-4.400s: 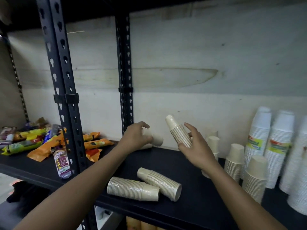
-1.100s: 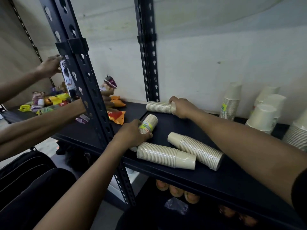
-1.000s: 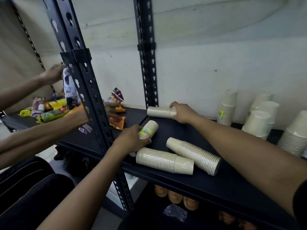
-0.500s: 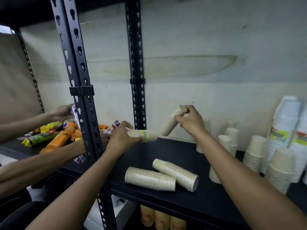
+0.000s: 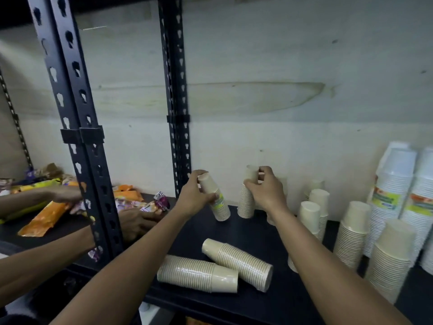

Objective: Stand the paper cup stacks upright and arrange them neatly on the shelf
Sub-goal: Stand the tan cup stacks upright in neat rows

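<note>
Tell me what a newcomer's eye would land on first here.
First, the two hands at mid-shelf: the left hand grips a tilted cup stack, the right hand grips an upright cup stack beside it. Next, two fallen stacks lying on their sides near the front edge of the black shelf. At the far right stand tall white cup stacks.

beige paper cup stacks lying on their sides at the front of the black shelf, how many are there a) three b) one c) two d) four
c: two lie flat on the black shelf, the front beige paper cup stack and the angled beige paper cup stack behind it; the rest stand or are held in the hands.
</note>
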`<state>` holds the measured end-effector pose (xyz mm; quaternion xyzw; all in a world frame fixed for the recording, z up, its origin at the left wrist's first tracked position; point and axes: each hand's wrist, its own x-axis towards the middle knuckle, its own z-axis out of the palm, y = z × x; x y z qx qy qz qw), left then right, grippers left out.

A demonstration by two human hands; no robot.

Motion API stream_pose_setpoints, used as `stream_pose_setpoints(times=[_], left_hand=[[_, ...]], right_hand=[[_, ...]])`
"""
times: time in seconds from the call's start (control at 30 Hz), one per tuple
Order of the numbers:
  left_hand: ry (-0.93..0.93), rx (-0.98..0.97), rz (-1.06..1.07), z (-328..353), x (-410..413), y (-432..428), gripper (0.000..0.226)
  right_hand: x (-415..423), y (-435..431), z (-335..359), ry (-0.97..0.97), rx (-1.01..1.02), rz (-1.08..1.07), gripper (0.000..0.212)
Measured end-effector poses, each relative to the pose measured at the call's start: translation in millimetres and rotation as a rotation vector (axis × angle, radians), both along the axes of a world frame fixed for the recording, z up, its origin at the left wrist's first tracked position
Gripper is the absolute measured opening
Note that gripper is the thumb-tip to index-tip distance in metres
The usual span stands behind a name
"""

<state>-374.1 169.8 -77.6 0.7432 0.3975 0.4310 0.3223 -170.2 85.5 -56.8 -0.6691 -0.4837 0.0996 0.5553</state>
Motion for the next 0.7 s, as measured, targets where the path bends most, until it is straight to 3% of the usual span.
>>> stream_pose_setpoints(times=[0.23,0.43,0.6,0.7], left_hand=[[0.091,-0.015,-0.201,-7.5,35.0,42.0,0.085],[0.142,-0.095,-0.213,-20.0,33.2,60.1,0.077],[0.312,-0.206,-0.228,-41.6,35.7,58.5,0.076],[0.385,-0.21,-0.211,-43.9,41.3,54.3,0.073]], right_hand=[[-1.0,15.1,-20.4,-0.16,-0.083,-0.064,0.053],[-8.0,19.7,-41.3,-0.183,-0.015,-0.138,0.07],[-13.9,8.7,-55.3,-0.096,-0.263,0.016,0.103],[-11.5,-2.8,-64.5,0.111,-0.325,0.12,0.094]])
